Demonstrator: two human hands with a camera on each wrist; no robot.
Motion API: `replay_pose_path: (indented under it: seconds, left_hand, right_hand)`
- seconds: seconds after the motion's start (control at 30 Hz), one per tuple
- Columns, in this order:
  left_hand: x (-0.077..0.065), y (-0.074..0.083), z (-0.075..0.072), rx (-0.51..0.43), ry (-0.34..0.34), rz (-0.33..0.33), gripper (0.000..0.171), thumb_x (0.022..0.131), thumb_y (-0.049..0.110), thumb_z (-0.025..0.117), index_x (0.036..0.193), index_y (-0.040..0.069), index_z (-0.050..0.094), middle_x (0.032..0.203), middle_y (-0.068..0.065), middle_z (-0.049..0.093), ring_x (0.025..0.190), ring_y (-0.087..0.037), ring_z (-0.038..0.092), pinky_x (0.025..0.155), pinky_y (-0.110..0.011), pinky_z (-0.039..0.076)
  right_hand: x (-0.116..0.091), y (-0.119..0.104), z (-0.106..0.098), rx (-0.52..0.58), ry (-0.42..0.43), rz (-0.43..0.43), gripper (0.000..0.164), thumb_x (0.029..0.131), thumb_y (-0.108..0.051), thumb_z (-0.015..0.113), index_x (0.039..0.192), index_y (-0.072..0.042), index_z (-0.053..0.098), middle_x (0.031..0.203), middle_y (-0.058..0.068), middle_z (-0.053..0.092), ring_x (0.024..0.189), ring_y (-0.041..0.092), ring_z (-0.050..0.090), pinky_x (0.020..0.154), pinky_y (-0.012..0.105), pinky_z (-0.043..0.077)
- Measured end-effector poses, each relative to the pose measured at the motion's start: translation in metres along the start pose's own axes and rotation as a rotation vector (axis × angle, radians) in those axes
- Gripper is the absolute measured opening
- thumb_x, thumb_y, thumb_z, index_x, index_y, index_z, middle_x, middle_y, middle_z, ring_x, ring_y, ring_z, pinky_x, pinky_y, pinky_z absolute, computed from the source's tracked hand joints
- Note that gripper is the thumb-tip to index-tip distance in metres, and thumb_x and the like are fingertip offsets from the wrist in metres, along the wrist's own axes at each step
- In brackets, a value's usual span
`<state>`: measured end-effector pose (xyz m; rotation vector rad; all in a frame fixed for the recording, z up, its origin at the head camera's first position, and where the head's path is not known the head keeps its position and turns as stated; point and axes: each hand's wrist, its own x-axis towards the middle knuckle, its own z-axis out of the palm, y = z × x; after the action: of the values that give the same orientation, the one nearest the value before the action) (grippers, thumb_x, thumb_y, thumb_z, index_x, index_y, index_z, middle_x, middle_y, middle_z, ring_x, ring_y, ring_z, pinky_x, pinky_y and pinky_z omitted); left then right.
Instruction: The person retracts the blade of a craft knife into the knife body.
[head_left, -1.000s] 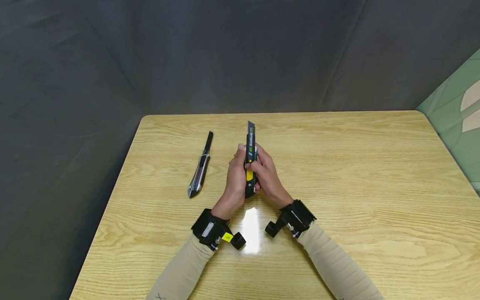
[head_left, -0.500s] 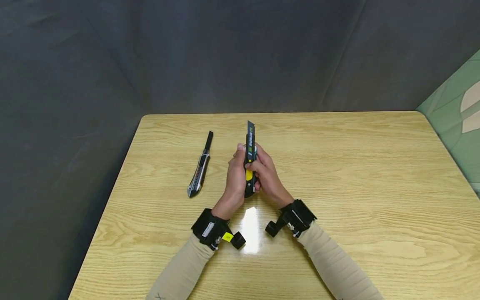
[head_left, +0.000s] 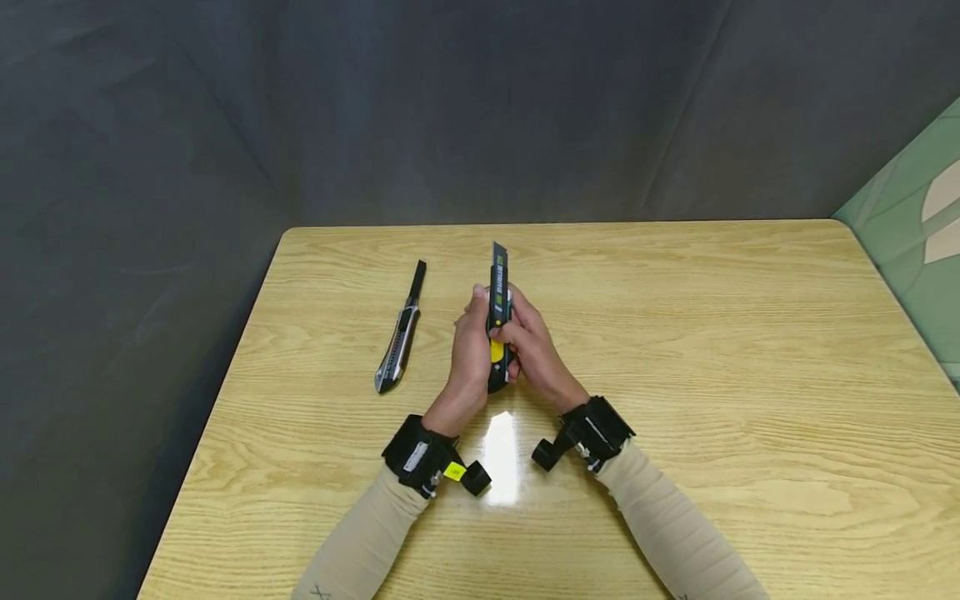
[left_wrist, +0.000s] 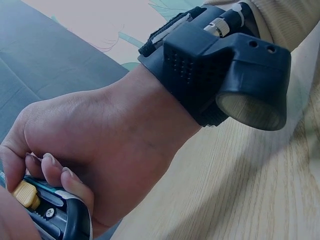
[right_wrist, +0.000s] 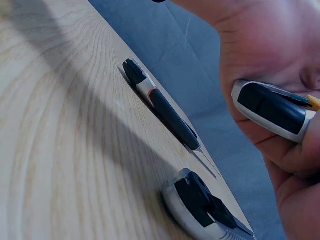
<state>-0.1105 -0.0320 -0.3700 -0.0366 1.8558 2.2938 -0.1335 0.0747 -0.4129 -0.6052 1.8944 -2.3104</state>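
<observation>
Both hands grip a black utility knife [head_left: 500, 283] with a yellow slider [head_left: 497, 351], above the middle of the table. Its slanted blade end points away from the person. The left hand [head_left: 468, 350] holds its left side, thumb along the body. From the right, the right hand [head_left: 536, 354] wraps it, thumb on the slider. The right wrist view shows the held knife's butt [right_wrist: 270, 110] against the left palm. A silver and black utility knife [head_left: 399, 346] lies left of the hands. Another silver-ended knife [right_wrist: 195, 205] lies low in the right wrist view; the head view does not show it.
The wooden table [head_left: 712, 350] has its far edge along a dark curtain [head_left: 480, 108]. A green patterned panel [head_left: 922, 225] stands at the right. Each wrist wears a black camera band [head_left: 423, 457], its small housing jutting inward.
The held knife and the hands have edged very slightly left in the head view. The grip looks the same, and the knife lying at the left stays in place.
</observation>
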Motion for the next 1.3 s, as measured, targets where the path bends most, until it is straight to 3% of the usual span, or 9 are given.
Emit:
replay_pose_path:
  seconds: [0.33,0.63,0.93,1.07,1.3]
  left_hand:
    - [0.01,-0.016,-0.003,-0.017,0.005,0.025,0.06,0.096,0.062,0.024,0.081,0.01,0.05,0.054,0.001,0.05,0.037,-0.022,0.047,0.034,-0.031,0.044]
    - [0.009,-0.016,-0.002,-0.017,0.01,0.03,0.06,0.097,0.061,0.023,0.083,0.01,0.051,0.052,-0.001,0.049,0.037,-0.026,0.047,0.032,-0.031,0.044]
    - [0.006,-0.01,-0.003,-0.024,0.001,0.006,0.056,0.099,0.055,0.02,0.087,0.009,0.05,0.058,0.0,0.047,0.039,-0.025,0.046,0.035,-0.034,0.045]
    - [0.009,-0.013,-0.004,-0.031,-0.008,0.005,0.057,0.097,0.059,0.022,0.09,0.01,0.049,0.057,0.0,0.048,0.039,-0.025,0.047,0.034,-0.034,0.044]
    - [0.009,-0.015,-0.005,0.023,0.05,0.045,0.056,0.097,0.059,0.024,0.092,0.011,0.051,0.067,-0.001,0.046,0.047,-0.019,0.046,0.04,-0.028,0.043]
  right_hand:
    - [0.0,0.0,-0.002,-0.006,-0.018,-0.009,0.048,0.077,0.003,0.043,0.124,-0.007,0.047,0.102,0.01,0.062,0.062,0.027,0.05,0.04,0.023,0.04]
    - [-0.001,-0.001,-0.002,0.003,-0.03,-0.008,0.052,0.076,0.003,0.044,0.126,-0.008,0.045,0.105,0.011,0.061,0.071,0.025,0.053,0.048,0.027,0.044]
    - [-0.001,0.0,-0.003,-0.012,-0.039,0.005,0.058,0.075,0.001,0.045,0.132,-0.012,0.042,0.108,0.011,0.06,0.071,0.029,0.05,0.049,0.024,0.043]
    - [-0.001,0.0,-0.003,-0.004,-0.046,0.01,0.058,0.076,0.002,0.045,0.132,-0.012,0.042,0.104,0.012,0.06,0.067,0.039,0.045,0.045,0.02,0.042]
    - [0.0,0.0,-0.004,0.009,-0.075,0.03,0.061,0.077,0.003,0.045,0.135,-0.014,0.04,0.1,0.013,0.06,0.063,0.035,0.048,0.041,0.021,0.042]
